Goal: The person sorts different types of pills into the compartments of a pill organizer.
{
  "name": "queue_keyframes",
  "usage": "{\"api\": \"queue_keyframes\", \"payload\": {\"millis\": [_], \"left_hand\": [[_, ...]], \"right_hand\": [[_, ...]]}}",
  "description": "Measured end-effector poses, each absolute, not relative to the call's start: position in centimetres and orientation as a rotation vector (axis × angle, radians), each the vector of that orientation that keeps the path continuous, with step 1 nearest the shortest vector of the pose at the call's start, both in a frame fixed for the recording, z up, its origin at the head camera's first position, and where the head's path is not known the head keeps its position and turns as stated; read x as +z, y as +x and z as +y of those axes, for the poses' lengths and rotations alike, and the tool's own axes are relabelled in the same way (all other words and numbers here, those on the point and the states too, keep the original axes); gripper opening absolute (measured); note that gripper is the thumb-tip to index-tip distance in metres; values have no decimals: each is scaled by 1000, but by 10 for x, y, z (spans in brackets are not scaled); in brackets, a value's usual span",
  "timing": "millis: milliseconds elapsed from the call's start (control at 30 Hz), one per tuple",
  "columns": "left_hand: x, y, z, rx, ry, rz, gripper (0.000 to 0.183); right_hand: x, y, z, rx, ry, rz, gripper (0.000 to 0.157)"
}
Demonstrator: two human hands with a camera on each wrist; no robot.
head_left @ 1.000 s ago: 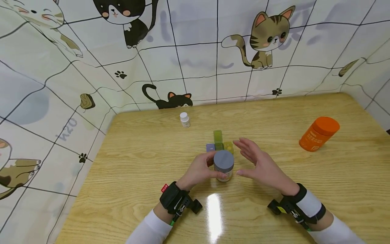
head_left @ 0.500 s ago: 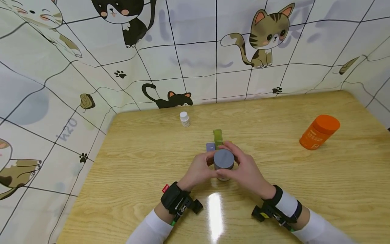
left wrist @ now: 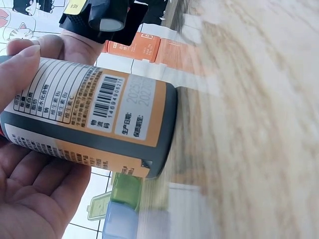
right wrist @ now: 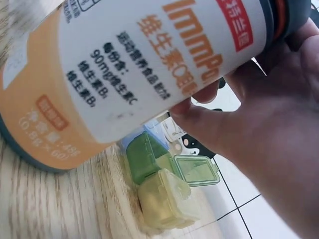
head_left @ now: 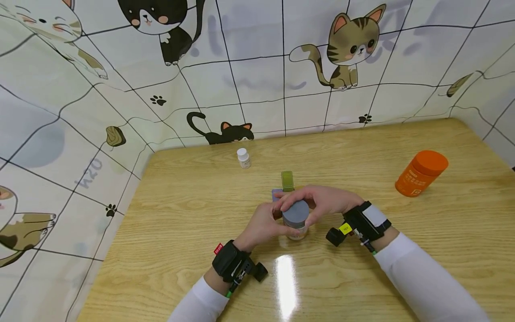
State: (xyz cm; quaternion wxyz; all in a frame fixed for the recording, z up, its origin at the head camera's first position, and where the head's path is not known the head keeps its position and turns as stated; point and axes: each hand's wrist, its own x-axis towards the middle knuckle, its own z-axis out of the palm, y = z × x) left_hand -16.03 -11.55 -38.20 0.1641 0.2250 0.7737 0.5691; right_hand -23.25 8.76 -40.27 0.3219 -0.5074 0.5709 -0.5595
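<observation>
A vitamin bottle [head_left: 296,230] with a grey lid [head_left: 296,213] stands upright at the middle of the table. My left hand [head_left: 263,223] grips its body, thumb in front. From the right, my right hand [head_left: 322,201] holds the lid, fingers over the far edge and thumb at the near side. In the right wrist view, an orange line shows under the dark lid [right wrist: 294,15], and the label [right wrist: 164,59] is white and orange. Just behind stands a small pill organizer [right wrist: 159,184] in blue, green and yellow; its green flap [head_left: 287,181] is up.
A small white bottle [head_left: 243,158] stands towards the back edge of the wooden table [head_left: 193,188]. On the right side is an orange jar [head_left: 421,173] with an orange lid. A cat-patterned sheet [head_left: 261,80] hangs behind and at the sides.
My right hand has come in from the right to the bottle and taken hold of its lid, its wrist now turned and raised. The left hand keeps its grip in place.
</observation>
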Motion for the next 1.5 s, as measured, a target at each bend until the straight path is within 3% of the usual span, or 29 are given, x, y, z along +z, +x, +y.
{"api": "queue_keyframes", "payload": {"millis": [233,533,700,867,1067,1300,1500], "left_hand": [[-385,-160,-114,1627,665,2200,49],[-384,-160,-115,1639,706,2229,51],[-382,-158,-114,1642,715,2275,51],[-383,-158,-114,1638,708,2282,52],[-413,-168,-114,1664,708,2275,50],[-419,-170,-115,1634,652,2325,31],[-415,-169,-114,1614,586,2319,33]], "right_hand": [[-407,-219,96,-1582,-1300,1492,74],[-406,-139,81,-1835,-684,2308,74],[-416,-120,58,-1865,-585,2613,73],[-418,-123,47,-1886,-574,2731,71],[-414,-137,48,-1871,-587,2606,65],[-409,-177,74,-1721,-960,2151,58],[-408,-210,83,-1591,-1179,1797,56]]}}
